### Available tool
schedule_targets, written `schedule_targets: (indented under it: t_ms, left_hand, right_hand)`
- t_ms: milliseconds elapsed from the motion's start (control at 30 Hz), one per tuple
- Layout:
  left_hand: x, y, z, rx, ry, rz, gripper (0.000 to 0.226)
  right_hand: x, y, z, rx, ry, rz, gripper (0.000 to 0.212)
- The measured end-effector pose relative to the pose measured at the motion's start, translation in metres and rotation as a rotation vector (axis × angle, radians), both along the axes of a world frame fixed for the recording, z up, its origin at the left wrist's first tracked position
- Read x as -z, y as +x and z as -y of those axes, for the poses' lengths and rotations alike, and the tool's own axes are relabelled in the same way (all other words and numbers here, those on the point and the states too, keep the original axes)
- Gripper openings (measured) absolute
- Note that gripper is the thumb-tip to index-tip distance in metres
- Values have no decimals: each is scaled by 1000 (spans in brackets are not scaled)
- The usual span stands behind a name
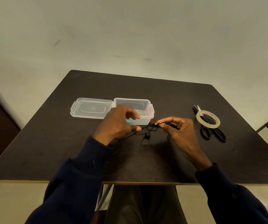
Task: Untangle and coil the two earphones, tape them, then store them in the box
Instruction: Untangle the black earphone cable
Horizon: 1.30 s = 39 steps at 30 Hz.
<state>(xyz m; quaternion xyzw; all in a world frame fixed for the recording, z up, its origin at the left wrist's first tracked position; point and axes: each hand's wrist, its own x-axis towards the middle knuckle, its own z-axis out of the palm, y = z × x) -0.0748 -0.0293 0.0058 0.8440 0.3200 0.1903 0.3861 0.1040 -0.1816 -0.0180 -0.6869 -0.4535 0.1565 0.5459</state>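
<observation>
A tangle of thin black earphone cable hangs just above the dark table between my two hands. My left hand pinches a strand of it with thumb and forefinger at the left of the knot. My right hand grips the bunched cable at the right. An earbud and loose loops dangle below the knot onto the table. Behind my hands stands the clear plastic box, open, with its lid lying flat to its left. A roll of clear tape rests at the right on top of black scissors.
The dark square table ends at a front edge close to my lap. A pale wall rises behind it. Dark furniture shows at the far left edge and the far right edge of the view.
</observation>
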Motion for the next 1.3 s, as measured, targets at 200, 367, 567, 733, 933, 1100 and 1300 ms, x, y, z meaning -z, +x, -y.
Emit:
schedule_targets:
  t_ms: [200,367,567,733,933,1100,1300]
  left_hand:
    - [16,20,19,83,-252,241,13]
    - [23,26,21,10,-280,312,10]
    - [27,32,24,-23,-116,354,11]
    - [27,36,25,-77,23,301,3]
    - [27,36,27,-106,71,252,8]
    - [29,37,26,-120,47,271,9]
    - [35,41,29,-89,33,283,11]
  right_hand:
    - [1,-2,4,-8,48,21,16]
    - [-3,-1,6,-96,46,-70,26]
    - [-9,-10,-5,40,-9,116,17]
    - [-7,-10,-8,39,-6,162,22]
    - [-6,-4,-3,8,-28,270,7]
    - [-10,1,3,47,-1,136,40]
    - [-11,-4,-5,80,-28,270,17]
